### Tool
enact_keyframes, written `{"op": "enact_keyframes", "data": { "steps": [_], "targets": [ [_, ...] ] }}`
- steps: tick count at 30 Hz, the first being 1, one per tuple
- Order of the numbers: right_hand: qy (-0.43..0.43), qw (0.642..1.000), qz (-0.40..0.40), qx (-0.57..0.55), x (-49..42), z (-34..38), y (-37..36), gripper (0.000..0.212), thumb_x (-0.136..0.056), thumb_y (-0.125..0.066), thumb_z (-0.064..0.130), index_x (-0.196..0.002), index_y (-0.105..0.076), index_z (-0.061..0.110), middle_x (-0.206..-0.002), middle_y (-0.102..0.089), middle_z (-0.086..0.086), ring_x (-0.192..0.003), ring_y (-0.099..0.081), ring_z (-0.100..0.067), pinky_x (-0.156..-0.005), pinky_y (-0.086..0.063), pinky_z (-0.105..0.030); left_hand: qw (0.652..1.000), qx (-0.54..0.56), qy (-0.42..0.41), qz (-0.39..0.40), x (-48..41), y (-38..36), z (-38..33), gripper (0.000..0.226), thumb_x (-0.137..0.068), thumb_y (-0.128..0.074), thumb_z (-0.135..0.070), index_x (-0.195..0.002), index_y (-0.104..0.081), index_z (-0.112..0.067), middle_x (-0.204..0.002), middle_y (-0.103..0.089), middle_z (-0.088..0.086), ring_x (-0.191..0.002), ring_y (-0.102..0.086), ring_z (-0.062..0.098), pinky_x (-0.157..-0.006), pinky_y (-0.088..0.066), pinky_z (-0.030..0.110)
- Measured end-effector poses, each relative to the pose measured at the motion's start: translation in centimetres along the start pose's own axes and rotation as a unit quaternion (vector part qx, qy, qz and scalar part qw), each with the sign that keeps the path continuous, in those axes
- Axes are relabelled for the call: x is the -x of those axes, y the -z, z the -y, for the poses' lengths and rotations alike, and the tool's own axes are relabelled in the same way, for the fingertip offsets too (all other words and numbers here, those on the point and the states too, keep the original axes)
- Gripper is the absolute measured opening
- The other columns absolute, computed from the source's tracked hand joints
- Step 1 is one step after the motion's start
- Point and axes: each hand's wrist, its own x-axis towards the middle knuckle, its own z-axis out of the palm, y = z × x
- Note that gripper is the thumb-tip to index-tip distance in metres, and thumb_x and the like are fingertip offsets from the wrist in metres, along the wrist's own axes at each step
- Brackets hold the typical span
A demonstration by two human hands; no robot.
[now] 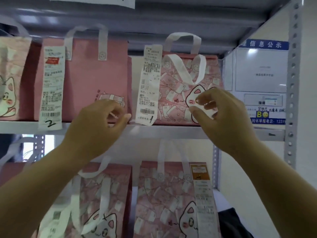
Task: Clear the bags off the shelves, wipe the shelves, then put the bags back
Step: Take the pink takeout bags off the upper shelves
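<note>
- The patterned bag [181,93] at right of centre on the upper shelf [171,130] looks like soft non-woven fabric with a squared, fairly stiff body. It is probably light, though what it holds cannot be seen.
- Its two white loop handles [187,66] flop over the front. They would be the natural hold for lifting, or both sides of the body could be clasped to keep it upright.
- The long receipt [149,86] hanging down its left edge is thin paper that could tear or snag on the shelf lip.
- It is pink, printed with small white parcels and a white cartoon cat; the plain pink bag [96,78] stands just beside it, with more bags on the shelf below.
- The right hand [221,114] has its grip curled against the bag's lower front, fingers half closed; whether it pinches fabric I cannot tell.
- The left hand [101,124] is loosely curled at the shelf edge between the two bags, clasping nothing I can make out.
</note>
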Motion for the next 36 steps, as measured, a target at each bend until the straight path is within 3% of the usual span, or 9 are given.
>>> {"op": "enact_keyframes", "data": {
  "steps": [4, 8, 12, 14, 17, 21, 28, 36],
  "targets": [
    [0.042, 0.997, 0.057, -0.04, 1.6, 4.0, -1.8, 0.027, -0.085, -0.057, 0.039, -0.097, -0.061, 0.016, -0.09, -0.059, 0.008, -0.078, -0.058, -0.012, -0.066, -0.054, -0.034, 1.0, -0.019, 0.004, 0.024, 3.0, 2.2, 1.8, 0.02, -0.087, -0.059, -0.036, -0.087, -0.065, -0.017, -0.082, -0.064, -0.004, -0.073, -0.06, 0.014, -0.058, -0.042, 0.021],
    [0.064, 0.988, 0.118, -0.071, 3.6, 8.2, -4.0, 0.022, -0.087, -0.058, 0.035, -0.096, -0.063, 0.015, -0.088, -0.062, 0.005, -0.079, -0.057, -0.013, -0.067, -0.052, -0.035, 0.996, -0.05, 0.021, 0.065, 6.6, 5.3, 4.5, 0.026, -0.088, -0.054, -0.042, -0.086, -0.064, -0.018, -0.081, -0.063, -0.005, -0.071, -0.058, 0.012, -0.058, -0.04, 0.018],
    [0.058, 0.978, 0.188, -0.073, 5.7, 12.9, -6.7, 0.024, -0.087, -0.054, 0.04, -0.092, -0.061, 0.017, -0.084, -0.06, 0.006, -0.076, -0.057, -0.015, -0.066, -0.049, -0.034, 0.986, -0.095, 0.049, 0.127, 10.6, 9.0, 7.9, 0.021, -0.084, -0.06, -0.033, -0.085, -0.067, -0.013, -0.076, -0.063, -0.004, -0.064, -0.057, 0.011, -0.056, -0.037, 0.012],
    [0.042, 0.97, 0.226, -0.083, 6.9, 15.1, -8.3, 0.026, -0.088, -0.054, 0.043, -0.092, -0.06, 0.018, -0.083, -0.06, 0.006, -0.075, -0.057, -0.016, -0.066, -0.05, -0.036, 0.98, -0.105, 0.068, 0.157, 12.5, 10.9, 10.0, 0.022, -0.084, -0.061, -0.032, -0.084, -0.067, -0.011, -0.075, -0.065, -0.001, -0.062, -0.058, 0.014, -0.054, -0.04, 0.016],
    [0.018, 0.956, 0.278, -0.09, 9.1, 18.4, -10.8, 0.026, -0.088, -0.052, 0.046, -0.094, -0.06, 0.022, -0.084, -0.06, 0.008, -0.076, -0.057, -0.013, -0.068, -0.052, -0.038, 0.968, -0.123, 0.109, 0.189, 15.6, 13.8, 13.4, 0.025, -0.084, -0.058, -0.039, -0.083, -0.066, -0.015, -0.075, -0.063, -0.004, -0.067, -0.06, 0.015, -0.057, -0.051, 0.031],
    [-0.009, 0.942, 0.325, -0.087, 12.1, 22.7, -14.1, 0.029, -0.087, -0.049, 0.05, -0.094, -0.06, 0.024, -0.086, -0.06, 0.01, -0.077, -0.057, -0.011, -0.068, -0.052, -0.034, 0.953, -0.139, 0.147, 0.224, 19.8, 16.8, 17.8, 0.018, -0.084, -0.058, -0.041, -0.081, -0.063, -0.024, -0.076, -0.06, -0.011, -0.069, -0.058, 0.01, -0.056, -0.042, 0.026],
    [-0.072, 0.917, 0.382, -0.087, 16.8, 27.8, -18.8, 0.034, -0.086, -0.05, 0.053, -0.105, -0.06, 0.026, -0.095, -0.062, 0.012, -0.083, -0.056, -0.01, -0.068, -0.048, -0.032, 0.918, -0.146, 0.232, 0.287, 25.3, 19.3, 24.4, 0.017, -0.084, -0.056, -0.046, -0.076, -0.059, -0.031, -0.075, -0.057, -0.018, -0.07, -0.055, 0.002, -0.059, -0.045, 0.027],
    [-0.146, 0.901, 0.399, -0.087, 18.3, 29.1, -24.9, 0.044, -0.085, -0.053, 0.051, -0.122, -0.052, 0.027, -0.098, -0.063, 0.012, -0.085, -0.059, -0.014, -0.072, -0.05, -0.034, 0.904, -0.134, 0.289, 0.285, 27.2, 17.7, 30.1, 0.016, -0.085, -0.057, -0.047, -0.08, -0.059, -0.031, -0.079, -0.059, -0.016, -0.073, -0.058, 0.003, -0.06, -0.044, 0.027]
  ]
}}
